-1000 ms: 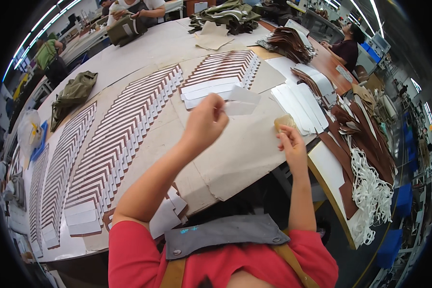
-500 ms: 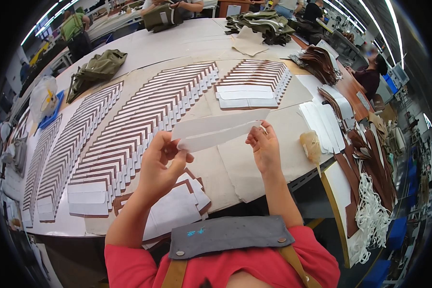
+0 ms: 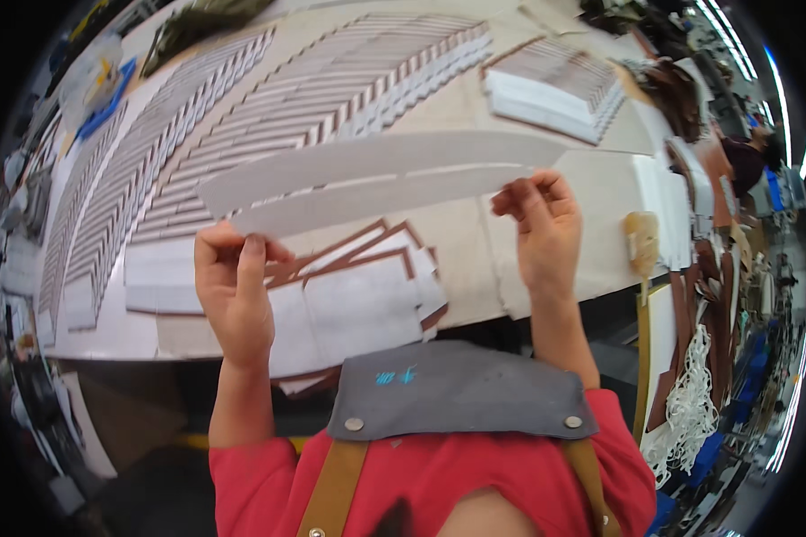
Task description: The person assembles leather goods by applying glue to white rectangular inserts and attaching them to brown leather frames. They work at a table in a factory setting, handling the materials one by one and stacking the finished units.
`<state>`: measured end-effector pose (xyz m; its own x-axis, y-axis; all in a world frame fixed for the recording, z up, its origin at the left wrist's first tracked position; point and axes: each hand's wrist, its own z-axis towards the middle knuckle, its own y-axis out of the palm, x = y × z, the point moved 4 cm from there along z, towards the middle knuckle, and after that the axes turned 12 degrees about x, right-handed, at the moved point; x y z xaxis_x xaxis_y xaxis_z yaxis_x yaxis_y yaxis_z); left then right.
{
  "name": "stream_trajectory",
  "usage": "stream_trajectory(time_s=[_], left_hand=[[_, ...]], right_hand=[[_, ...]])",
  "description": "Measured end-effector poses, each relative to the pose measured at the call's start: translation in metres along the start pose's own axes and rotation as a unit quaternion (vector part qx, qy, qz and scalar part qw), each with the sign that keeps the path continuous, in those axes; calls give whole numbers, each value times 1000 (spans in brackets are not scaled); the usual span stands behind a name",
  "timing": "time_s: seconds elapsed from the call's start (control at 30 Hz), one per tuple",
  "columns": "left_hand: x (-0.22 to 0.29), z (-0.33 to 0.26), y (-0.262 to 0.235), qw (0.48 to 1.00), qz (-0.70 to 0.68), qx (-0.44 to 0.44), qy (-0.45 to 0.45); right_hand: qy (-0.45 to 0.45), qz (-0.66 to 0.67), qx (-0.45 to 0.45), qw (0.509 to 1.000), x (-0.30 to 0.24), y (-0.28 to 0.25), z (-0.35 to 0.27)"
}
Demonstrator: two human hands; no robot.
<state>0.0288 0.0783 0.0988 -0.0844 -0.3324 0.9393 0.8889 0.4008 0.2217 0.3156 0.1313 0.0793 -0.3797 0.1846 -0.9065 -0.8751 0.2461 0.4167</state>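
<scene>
Raised closer since before, both hands (left (image 3: 235, 291), right (image 3: 546, 228)) pinch a long pale strip (image 3: 376, 177), hiding its ends.

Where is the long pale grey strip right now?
In the head view, the long pale grey strip spans the centre, pinched between left hand and right hand, above the table.

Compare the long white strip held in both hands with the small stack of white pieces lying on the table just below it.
The long white strip is lifted off the table, pinched between left hand and right hand; the stack of white pieces lies flat. The strip is long and narrow; the stacked pieces are shorter, broader and brown-edged. Both are pale sheet material.
</scene>
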Motion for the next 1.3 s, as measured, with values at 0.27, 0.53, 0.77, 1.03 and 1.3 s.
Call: stream_trajectory(time_s=[0.27,0.53,0.77,1.03,1.3], left_hand=[[-34,-53,-73,970,232,-3,73],[-24,-84,-115,915,391,-63,84],[-26,-79,-119,904,418,-69,49],[-29,-73,-119,904,419,-89,5],[-28,-69,-117,895,435,-97,-22]], right_hand=[[85,-187,-67,977,42,-4,-50],[130,-227,-197,945,73,-4,-103],[56,-338,-223,913,74,7,-103],[64,-385,-202,898,73,13,-101],[58,-418,-210,882,70,21,-99]])
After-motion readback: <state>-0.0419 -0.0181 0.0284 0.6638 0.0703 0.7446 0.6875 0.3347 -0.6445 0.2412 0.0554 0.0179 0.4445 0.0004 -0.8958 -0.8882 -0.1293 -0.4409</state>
